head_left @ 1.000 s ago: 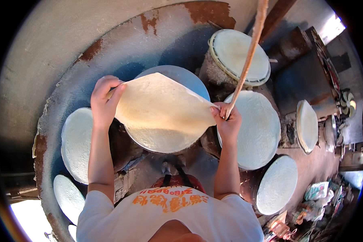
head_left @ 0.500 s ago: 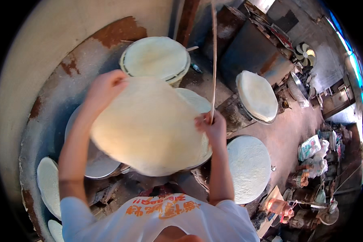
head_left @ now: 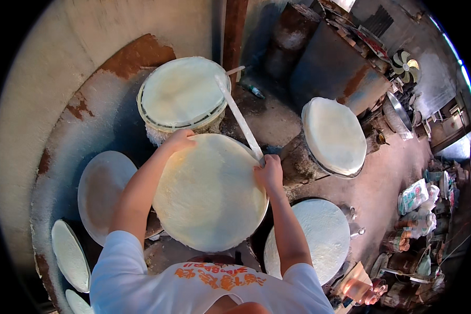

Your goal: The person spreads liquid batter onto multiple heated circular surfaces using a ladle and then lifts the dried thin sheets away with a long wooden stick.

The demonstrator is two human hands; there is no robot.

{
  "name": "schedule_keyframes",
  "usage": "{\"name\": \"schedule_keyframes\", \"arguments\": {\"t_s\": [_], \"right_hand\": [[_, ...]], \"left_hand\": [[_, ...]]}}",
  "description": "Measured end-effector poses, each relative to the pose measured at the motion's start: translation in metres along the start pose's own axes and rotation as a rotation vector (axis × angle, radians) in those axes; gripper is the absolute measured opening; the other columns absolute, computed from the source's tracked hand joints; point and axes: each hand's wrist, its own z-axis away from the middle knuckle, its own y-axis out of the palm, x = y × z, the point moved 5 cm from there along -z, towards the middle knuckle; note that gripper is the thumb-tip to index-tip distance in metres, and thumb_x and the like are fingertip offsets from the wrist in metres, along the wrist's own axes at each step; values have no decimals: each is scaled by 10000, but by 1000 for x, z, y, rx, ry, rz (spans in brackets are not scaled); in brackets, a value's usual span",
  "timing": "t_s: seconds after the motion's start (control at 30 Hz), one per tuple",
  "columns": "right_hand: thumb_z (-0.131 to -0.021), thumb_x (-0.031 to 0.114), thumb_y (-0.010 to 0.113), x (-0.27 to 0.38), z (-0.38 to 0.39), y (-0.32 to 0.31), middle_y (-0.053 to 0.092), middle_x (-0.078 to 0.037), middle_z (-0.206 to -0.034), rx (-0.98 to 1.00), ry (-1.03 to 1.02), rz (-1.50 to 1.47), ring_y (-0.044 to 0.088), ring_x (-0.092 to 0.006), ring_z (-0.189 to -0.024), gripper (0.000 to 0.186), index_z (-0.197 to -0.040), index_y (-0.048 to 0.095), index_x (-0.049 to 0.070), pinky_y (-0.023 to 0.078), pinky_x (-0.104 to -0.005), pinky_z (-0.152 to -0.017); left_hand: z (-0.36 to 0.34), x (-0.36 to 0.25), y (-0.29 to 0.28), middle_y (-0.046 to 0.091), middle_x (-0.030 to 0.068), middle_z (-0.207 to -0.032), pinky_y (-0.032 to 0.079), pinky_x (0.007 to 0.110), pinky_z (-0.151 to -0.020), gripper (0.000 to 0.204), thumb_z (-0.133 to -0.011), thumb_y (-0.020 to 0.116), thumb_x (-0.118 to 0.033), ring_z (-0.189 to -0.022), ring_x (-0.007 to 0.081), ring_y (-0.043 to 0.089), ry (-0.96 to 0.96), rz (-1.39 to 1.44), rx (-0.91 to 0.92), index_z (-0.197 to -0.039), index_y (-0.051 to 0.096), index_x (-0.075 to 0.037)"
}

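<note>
A person leans over a pale, thin round sheet, which lies nearly flat between the two hands and hides most of what it rests on. The left grip touches the sheet's far left edge; whether it pinches the edge or merely rests there cannot be told. The right grip is closed around the near end of a flour-whitened stick and sits at the sheet's right edge. The stick points away, up past the sheet, probably so that it keeps off the soft surface while some fingers remain free to handle the edge. Hands set so far apart seem to suit a broad, floppy thing that would otherwise fold.

Just beyond the left grip stands a pile of pale rounds, raised on a rough base. A second pile is to the right of the right grip, and a white round lies nearer the body from it. Left of the left grip is a bare, brownish plate. The rounds seem spaced for easy reach.

The sheet looks matt and faintly mottled. Around it, a rust-patched rim curves along the wall; far right of the right grip are a fan, a dusty pinkish floor and cluttered bags.
</note>
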Motion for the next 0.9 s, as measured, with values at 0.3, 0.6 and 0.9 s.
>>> {"name": "schedule_keyframes", "arguments": {"t_s": [0.3, 0.6, 0.9], "right_hand": [[-625, 114, 796, -19, 48, -44, 597, -148, -949, -55, 75, -250, 570, -294, -793, 380, -940, 635, -22, 463, -370, -705], [-700, -108, 676, -38, 138, -58, 609, -79, -1060, -184, 191, -851, 541, -119, -803, 392, -1073, 603, -8, 455, -255, -666], [-829, 120, 603, 38, 150, -80, 653, -155, -914, 304, -149, -724, 599, -172, -741, 189, -960, 570, -13, 497, -296, -716]], "left_hand": [[91, -92, -57, 611, 95, -788, 454, 351, -650, 160, -770, 694, -176, -735, 229, 598, 28, -14, -213, -799, 647, -26], [289, -241, -55, 601, 57, -831, 496, 350, -606, 274, -572, 694, -27, -718, 235, 609, 552, -269, -429, -842, 665, -65], [463, -199, -147, 586, 92, -861, 491, 348, -586, 294, -632, 726, -43, -731, 241, 605, 610, -2, -623, -917, 676, 6]]}}
